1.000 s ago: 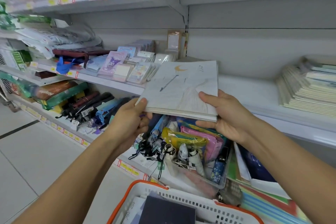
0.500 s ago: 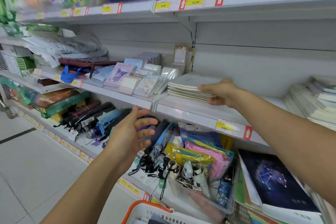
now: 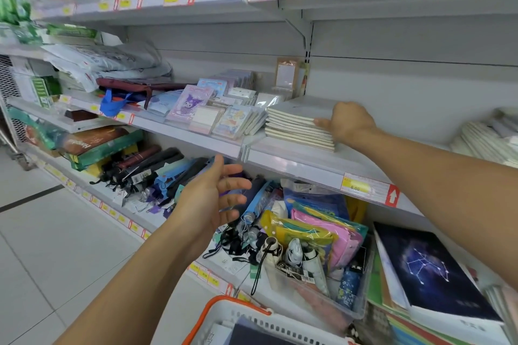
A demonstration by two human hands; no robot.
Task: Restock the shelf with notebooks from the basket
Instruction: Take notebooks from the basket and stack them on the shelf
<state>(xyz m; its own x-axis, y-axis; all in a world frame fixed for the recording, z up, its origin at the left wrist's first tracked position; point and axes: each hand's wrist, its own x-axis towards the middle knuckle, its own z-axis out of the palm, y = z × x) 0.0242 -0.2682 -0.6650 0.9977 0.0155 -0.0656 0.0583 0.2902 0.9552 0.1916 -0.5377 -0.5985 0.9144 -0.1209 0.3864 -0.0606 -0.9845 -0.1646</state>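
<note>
Notebooks [image 3: 300,126] lie in a flat pile on the middle shelf [image 3: 302,168], and my right hand [image 3: 346,123] rests against the pile's near right corner, fingers curled round its edge. My left hand [image 3: 213,196] hangs lower and to the left of that, fingers spread, holding nothing. Below both, nearest me, the orange-rimmed basket [image 3: 241,314] shows a dark cover inside.

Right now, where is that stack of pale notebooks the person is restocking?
The stack of notebooks lies on the middle shelf, right of the cartoon sticker packs, with the right hand gripping its right edge.
</note>
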